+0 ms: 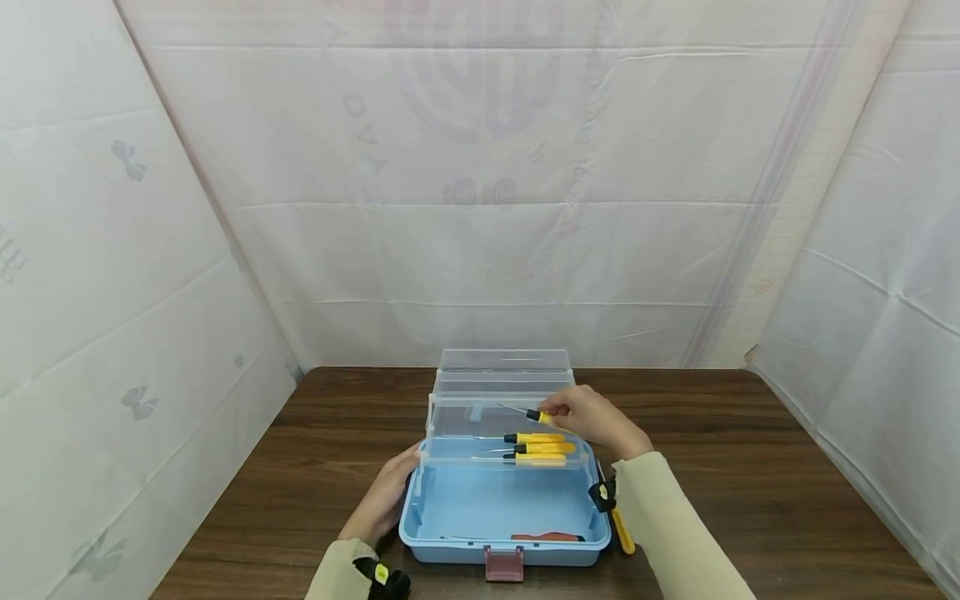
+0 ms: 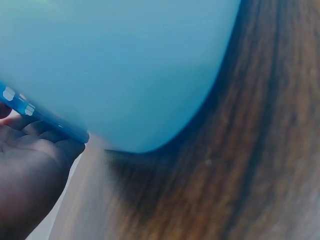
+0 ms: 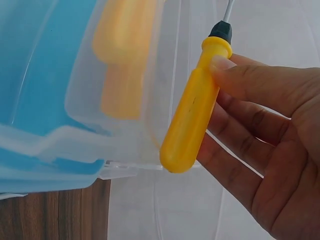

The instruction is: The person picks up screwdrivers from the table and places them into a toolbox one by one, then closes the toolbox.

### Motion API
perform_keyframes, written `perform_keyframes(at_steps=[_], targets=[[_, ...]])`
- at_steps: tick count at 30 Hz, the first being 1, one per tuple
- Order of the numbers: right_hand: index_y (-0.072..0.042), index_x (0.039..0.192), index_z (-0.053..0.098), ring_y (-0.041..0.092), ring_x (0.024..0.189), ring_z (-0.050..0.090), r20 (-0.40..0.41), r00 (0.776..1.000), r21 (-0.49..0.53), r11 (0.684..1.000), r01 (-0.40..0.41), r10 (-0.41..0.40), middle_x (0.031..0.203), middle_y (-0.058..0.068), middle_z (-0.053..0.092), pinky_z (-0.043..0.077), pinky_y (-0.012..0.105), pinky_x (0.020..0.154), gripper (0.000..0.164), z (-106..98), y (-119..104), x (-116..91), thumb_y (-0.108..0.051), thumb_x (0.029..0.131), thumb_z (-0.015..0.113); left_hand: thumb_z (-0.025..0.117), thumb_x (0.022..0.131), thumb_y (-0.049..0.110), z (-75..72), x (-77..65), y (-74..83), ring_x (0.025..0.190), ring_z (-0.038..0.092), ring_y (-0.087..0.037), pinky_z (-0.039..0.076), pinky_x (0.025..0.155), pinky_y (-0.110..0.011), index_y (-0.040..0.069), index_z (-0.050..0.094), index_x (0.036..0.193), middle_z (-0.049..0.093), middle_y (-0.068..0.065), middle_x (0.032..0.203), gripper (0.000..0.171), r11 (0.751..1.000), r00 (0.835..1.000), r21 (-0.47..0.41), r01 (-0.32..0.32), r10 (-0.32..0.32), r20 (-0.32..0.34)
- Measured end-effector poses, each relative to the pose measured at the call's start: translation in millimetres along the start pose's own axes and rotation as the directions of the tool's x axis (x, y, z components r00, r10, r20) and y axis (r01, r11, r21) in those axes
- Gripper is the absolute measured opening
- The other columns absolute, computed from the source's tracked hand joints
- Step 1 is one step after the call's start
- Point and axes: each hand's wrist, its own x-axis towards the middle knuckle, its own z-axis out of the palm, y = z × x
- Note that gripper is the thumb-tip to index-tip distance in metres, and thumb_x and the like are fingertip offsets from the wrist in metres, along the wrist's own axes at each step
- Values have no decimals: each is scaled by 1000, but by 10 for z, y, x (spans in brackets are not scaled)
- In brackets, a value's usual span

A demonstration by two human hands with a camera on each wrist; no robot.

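My right hand pinches a yellow-handled screwdriver by the neck of its handle, between thumb and fingers. It holds the screwdriver just above a clear tray of the light-blue toolbox. In that tray lie three more yellow-handled screwdrivers, side by side. A red-handled screwdriver lies along the front of the blue base. At the toolbox's left rear side, my left hand grips its edge; the left wrist view shows the fingers against the blue rim, partly hidden.
Clear stepped trays stand raised at the back of the toolbox. A mauve latch hangs from its front. On the dark wooden table, a yellow-handled tool lies right of the box, partly covered by the right sleeve. White sheeting surrounds the table.
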Motion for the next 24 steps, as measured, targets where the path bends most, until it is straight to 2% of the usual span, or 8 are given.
perform_keyframes(at_steps=[11, 16, 24], targets=[[-4, 109, 72, 11, 80, 60, 13, 999, -3, 999, -37, 37, 102, 6, 72, 58, 31, 77, 22, 86, -50, 90, -2, 89, 64, 36, 103, 29, 10, -15, 5, 142, 26, -42, 26, 112, -60, 5, 31, 150, 29, -21, 155, 52, 1000, 1000, 5, 4, -4, -10], [-5, 107, 73, 13, 83, 62, -7, 999, -24, 998, -52, 52, 101, 5, 72, 58, 34, 80, 21, 130, -73, 116, -2, 88, 66, 36, 103, 29, 7, -19, 10, 143, 25, -42, 26, 112, -60, 5, 30, 150, 29, -21, 155, 53, 1000, 1000, 4, 0, 0, -4], [-5, 105, 74, 16, 87, 64, -48, 999, -57, 998, -23, 20, 101, 6, 73, 58, 35, 82, 20, 194, -104, 121, -1, 87, 66, 35, 103, 29, 7, -19, 10, 142, 26, -43, 27, 112, -61, 5, 29, 150, 28, -22, 155, 53, 1000, 1000, 8, 8, -8, -3]])
